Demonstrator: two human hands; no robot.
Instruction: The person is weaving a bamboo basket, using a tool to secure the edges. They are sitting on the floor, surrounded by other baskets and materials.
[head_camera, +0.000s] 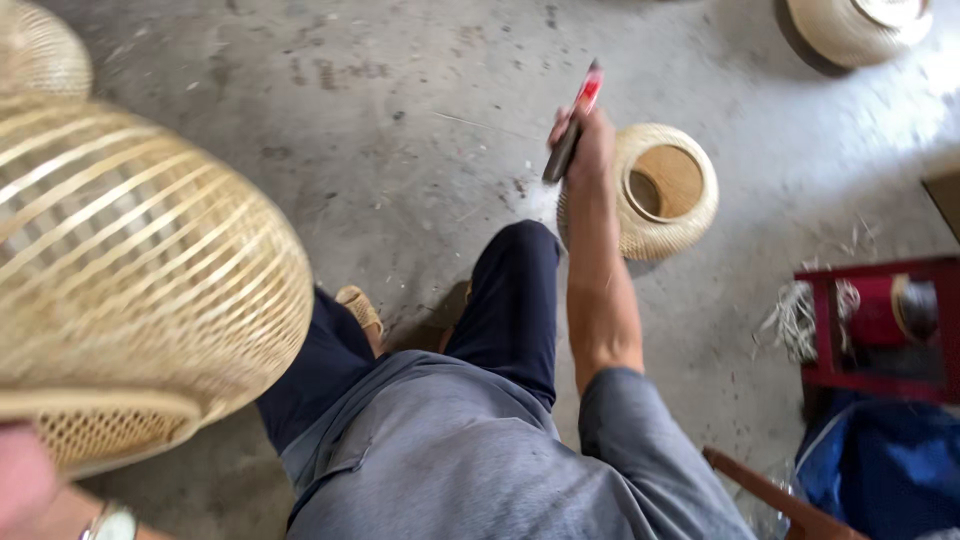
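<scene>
Closest in, at about eight o'clock, the person's left hand (25, 475) sits under the rim of a large woven bamboo lampshade (130, 270), which is held up and fills the whole left side; only the edge of that hand shows, with a watch (112, 523) on the wrist, so I cannot tell how its fingers lie. Below centre are the grey shirt (470, 460) and dark trousers (515, 300), one knee bent forward, a sandalled foot (360, 308) on the concrete floor (380, 130).

Farther out, around one o'clock, the right hand (590, 145) is stretched forward, fingers wrapped tight on a knife with a red handle (572, 125), blade end pointing down toward the knee. Just beyond it stands a small round woven basket (665, 190), mouth upward. At three o'clock is a red wooden stool (880, 320) with loose fibre strips. Farthest off, at the top right corner, another woven basket (860, 28).
</scene>
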